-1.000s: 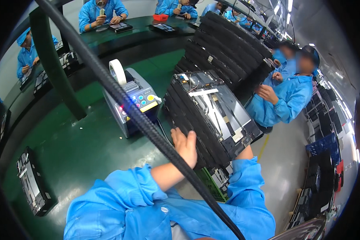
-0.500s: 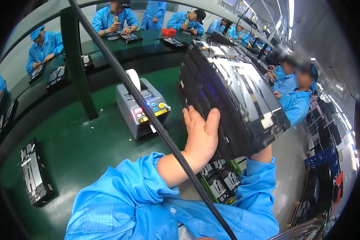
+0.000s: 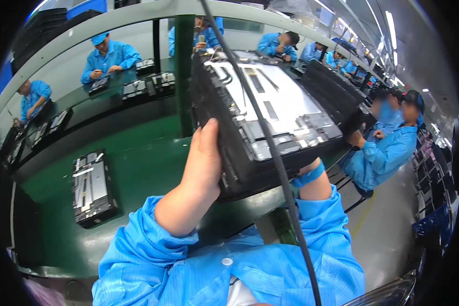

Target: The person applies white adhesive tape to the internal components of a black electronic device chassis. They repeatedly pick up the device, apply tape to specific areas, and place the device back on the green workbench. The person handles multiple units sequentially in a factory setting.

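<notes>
A thick stack of black trays (image 3: 250, 176) is up in front of me, tilted, between my two hands. On its top lies an electronic assembly (image 3: 296, 99) with silvery plates and dark strips. My left hand (image 3: 203, 158) presses against the stack's left side, thumb up, other fingers partly hidden. My right hand (image 3: 309, 167) supports the right underside, its fingers mostly out of sight; a blue band (image 3: 309, 176) circles that wrist. On the green table (image 3: 148, 158), to the left, rests a smaller black stack (image 3: 93, 186) with a similar assembly on top.
A black cable (image 3: 278, 163) crosses the view in front of the held stack. A dark green post (image 3: 184, 81) rises behind it. Co-workers in blue sit across the bench (image 3: 109, 61) and at the right (image 3: 385, 150). More dark trays (image 3: 331, 92) stand beyond the stack.
My view has swung left. The held stack has turned and its top now faces me more. The grey tape dispenser seen before is no longer visible.
</notes>
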`<move>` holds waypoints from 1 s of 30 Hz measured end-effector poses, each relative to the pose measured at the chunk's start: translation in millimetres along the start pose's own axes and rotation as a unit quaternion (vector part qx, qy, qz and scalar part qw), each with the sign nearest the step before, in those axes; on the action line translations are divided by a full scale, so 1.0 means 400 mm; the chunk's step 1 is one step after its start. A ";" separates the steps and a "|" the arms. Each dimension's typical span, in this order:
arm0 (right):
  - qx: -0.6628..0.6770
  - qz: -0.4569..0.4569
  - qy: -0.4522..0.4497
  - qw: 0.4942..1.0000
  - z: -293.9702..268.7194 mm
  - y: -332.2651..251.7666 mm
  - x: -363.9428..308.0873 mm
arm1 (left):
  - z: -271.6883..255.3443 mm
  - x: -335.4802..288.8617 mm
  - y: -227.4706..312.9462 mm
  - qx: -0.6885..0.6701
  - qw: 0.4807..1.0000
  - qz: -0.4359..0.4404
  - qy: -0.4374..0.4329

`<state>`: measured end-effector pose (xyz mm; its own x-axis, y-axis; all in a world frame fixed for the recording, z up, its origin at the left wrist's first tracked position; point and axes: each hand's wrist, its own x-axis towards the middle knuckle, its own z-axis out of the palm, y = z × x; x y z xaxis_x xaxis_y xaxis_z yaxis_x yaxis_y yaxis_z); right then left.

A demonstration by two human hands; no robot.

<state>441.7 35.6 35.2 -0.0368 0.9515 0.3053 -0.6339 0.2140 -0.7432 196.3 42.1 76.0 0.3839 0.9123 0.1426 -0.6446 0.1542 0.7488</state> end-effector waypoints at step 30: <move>-0.171 0.135 0.316 0.924 -0.101 0.177 -0.025 | -0.466 -0.254 0.082 0.281 0.941 0.139 0.126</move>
<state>428.3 50.0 -44.4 0.3688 0.8964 -0.2460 -0.3831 -0.0946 -0.9189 13.0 25.2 -34.7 0.0368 0.9598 0.2783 -0.2186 -0.2640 0.9394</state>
